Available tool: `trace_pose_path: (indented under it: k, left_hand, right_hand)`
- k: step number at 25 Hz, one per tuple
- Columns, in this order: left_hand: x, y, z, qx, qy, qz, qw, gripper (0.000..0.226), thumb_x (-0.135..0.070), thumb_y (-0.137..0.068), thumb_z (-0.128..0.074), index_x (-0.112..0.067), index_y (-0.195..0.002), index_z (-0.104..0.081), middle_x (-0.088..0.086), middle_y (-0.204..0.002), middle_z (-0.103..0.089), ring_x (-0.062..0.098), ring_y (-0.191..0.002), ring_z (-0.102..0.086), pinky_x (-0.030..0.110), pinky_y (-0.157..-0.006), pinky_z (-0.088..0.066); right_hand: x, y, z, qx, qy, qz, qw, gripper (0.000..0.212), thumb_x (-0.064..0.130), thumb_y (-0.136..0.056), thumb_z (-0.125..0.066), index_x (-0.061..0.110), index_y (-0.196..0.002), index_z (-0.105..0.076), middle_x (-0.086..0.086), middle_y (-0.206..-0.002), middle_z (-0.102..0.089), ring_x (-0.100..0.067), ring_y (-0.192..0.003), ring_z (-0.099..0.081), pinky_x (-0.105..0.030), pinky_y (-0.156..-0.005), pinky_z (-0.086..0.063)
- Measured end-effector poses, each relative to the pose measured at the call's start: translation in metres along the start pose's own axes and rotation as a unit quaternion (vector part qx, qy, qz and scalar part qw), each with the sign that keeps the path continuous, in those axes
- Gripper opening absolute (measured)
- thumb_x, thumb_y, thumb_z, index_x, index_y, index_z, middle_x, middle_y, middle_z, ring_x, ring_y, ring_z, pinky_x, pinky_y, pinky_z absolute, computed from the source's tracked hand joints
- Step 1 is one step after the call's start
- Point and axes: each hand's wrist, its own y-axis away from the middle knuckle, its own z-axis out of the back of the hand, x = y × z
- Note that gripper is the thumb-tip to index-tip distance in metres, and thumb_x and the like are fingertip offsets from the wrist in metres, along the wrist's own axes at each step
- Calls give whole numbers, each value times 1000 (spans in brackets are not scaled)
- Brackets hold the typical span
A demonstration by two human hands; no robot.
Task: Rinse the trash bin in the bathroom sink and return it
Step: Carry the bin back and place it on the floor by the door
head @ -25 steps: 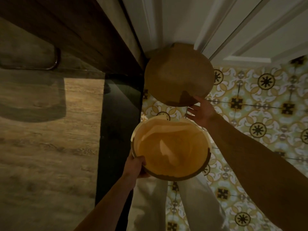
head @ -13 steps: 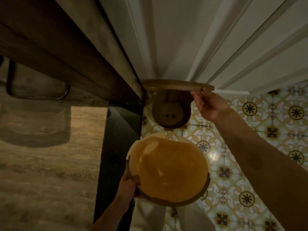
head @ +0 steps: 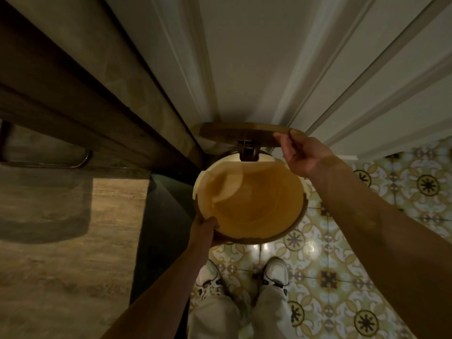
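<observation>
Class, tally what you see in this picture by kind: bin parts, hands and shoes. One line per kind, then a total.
Bin parts: 2, the inner bucket and the raised lid
Hands: 2, left hand and right hand
Shoes: 2, and
Total: 6

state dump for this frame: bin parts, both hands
lid: raised, seen edge-on, pinched at its right edge by the right hand
inner bucket: looks empty, gripped at its near-left rim by the left hand, held under the lid
bin's outer shell: hidden behind the bucket, only the hinge shows
</observation>
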Motion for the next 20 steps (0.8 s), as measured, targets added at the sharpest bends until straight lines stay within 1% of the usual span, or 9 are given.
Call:
trace_pose_path:
  k: [3, 5, 7, 9, 10, 13, 15, 17, 20]
  left_hand:
    - [-11, -26, -10, -12, 7, 12, 1000, 53, -2, -90, -54, -3, -141, -44, 16, -106, -58, 34, -89, -63, 33, -50, -57]
    - [-16, -40, -14, -16, -3, 13, 1000, 53, -1, -89, -53, -2, -141, -44, 14, -99, -58, 33, -86, -64, 34, -51, -58]
    - [-18, -51, -18, -12, -18, 15, 1000, 53, -1, -89, -52, -5, -141, -44, 15, -102, -59, 35, -89, -65, 36, -54, -58]
    - [-17, -59, -24, -10, -35, 32, 999, 50, -2, -91, -52, -9, -140, -45, 18, -110, -59, 39, -97, -64, 38, -59, -59]
    - [-17, -63, -27, -11, -41, 42, 998, 48, -2, -91, -52, -10, -138, -45, 18, -110, -59, 39, -98, -64, 39, -61, -59]
    - [-22, -75, -33, -23, -48, 54, 997, 33, -4, -93, -53, -5, -126, -49, 16, -99, -59, 31, -83, -64, 36, -57, -58]
    - [-24, -82, -35, -23, -61, 52, 997, 25, -10, -97, -54, -6, -122, -50, 16, -102, -59, 27, -81, -63, 35, -55, -58]
    - [-23, -83, -38, -2, -77, 52, 996, 28, -18, -101, -54, -7, -126, -49, 13, -104, -60, 26, -87, -63, 35, -60, -60]
    - [-16, -83, -46, -13, -62, 77, 995, 32, -20, -103, -51, -6, -132, -47, 13, -108, -57, 36, -109, -60, 44, -80, -55]
  right_hand:
    - [4, -3, -1, 0, 6, -4, 1000, 8, 2, -95, -56, -5, -94, -60, -26, -73, -69, -23, -55, -69, -25, -49, -57]
    - [5, -6, -2, 2, 16, -8, 1000, 8, 1, -96, -54, -5, -96, -60, -26, -68, -69, -22, -55, -69, -25, -50, -57]
    - [7, -8, -2, 6, 22, -12, 1000, 8, 1, -96, -54, -5, -97, -60, -26, -70, -69, -23, -56, -70, -25, -50, -58]
    - [9, -11, -1, 7, 26, -11, 1000, 8, 1, -96, -54, -5, -97, -60, -26, -73, -70, -24, -57, -71, -25, -50, -58]
    - [10, -11, -1, 7, 30, -13, 999, 9, 1, -95, -55, -5, -96, -61, -26, -75, -70, -24, -59, -71, -25, -50, -58]
    - [11, -13, 2, 8, 49, -16, 999, 10, 2, -95, -55, -5, -93, -61, -25, -73, -70, -23, -74, -70, -26, -54, -59]
    - [8, -13, 3, 9, 57, -18, 998, 11, 2, -96, -53, -5, -93, -61, -25, -70, -69, -22, -82, -67, -26, -56, -59]
    - [5, -12, 5, 12, 60, -21, 998, 13, 3, -97, -52, -5, -93, -61, -24, -71, -69, -21, -81, -66, -25, -56, -59]
    - [2, -11, 12, 23, 51, -29, 998, 13, 4, -96, -54, -5, -98, -63, -24, -85, -69, -22, -74, -70, -24, -52, -58]
